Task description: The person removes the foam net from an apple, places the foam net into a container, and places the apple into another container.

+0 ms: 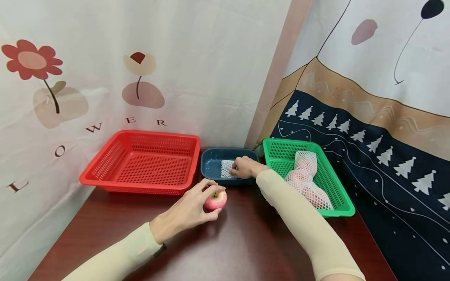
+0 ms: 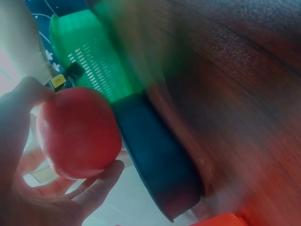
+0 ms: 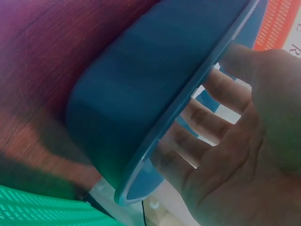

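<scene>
My left hand grips a red apple above the table, in front of the blue tray. Thumb and fingers lie round the apple's sides in the left wrist view, and its stem points up in the head view. My right hand reaches over the tray's rim. Its thumb and fingers pinch the edge of a white foam net sleeve lying inside the tray. From the right wrist camera, the tray wall hides those fingertips.
Left of the tray stands a red plastic basket. On the right, a green basket contains fruit wrapped in white foam nets. Printed curtains hang behind the brown table.
</scene>
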Demonstrator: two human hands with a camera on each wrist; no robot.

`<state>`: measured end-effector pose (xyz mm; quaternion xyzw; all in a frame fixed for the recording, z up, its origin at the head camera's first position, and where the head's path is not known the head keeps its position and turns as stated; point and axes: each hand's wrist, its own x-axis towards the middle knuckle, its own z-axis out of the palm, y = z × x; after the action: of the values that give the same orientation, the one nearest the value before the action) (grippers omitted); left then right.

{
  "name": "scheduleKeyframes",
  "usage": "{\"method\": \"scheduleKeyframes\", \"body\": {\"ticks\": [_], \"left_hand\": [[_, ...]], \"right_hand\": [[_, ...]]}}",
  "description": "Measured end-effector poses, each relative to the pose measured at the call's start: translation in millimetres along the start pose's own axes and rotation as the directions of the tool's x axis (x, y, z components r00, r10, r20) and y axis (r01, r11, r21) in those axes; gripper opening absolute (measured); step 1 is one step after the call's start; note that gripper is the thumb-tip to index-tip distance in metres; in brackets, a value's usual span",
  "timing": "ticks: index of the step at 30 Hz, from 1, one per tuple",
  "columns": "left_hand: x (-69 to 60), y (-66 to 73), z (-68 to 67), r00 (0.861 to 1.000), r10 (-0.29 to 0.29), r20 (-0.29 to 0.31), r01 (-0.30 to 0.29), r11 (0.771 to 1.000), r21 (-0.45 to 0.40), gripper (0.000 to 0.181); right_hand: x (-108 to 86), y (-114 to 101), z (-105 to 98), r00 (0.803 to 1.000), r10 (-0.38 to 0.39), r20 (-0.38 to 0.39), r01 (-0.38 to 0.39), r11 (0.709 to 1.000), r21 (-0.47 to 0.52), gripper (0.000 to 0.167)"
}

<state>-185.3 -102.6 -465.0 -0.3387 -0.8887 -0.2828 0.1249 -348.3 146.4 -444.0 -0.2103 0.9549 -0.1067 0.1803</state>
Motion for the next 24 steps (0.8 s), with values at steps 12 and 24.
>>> {"method": "scheduleKeyframes", "body": {"ticks": [12,24], "left_hand": [[2.7,-1.5,-1.9,1.0,0.001,-0.004,-0.001,1.0,-0.001,0.062],[8.3,-6.5,-10.9,0.998,0.03,-0.062,-0.029,1.0,0.008,0.061]], "right_hand": [[-5.2,2,-3,1.0,-0.02,-0.013,0.02,1.0,-0.007,0.026],[-23.5,1,-12,0.984,-0.071,-0.162,0.072,0.997,-0.001,0.026]]}}
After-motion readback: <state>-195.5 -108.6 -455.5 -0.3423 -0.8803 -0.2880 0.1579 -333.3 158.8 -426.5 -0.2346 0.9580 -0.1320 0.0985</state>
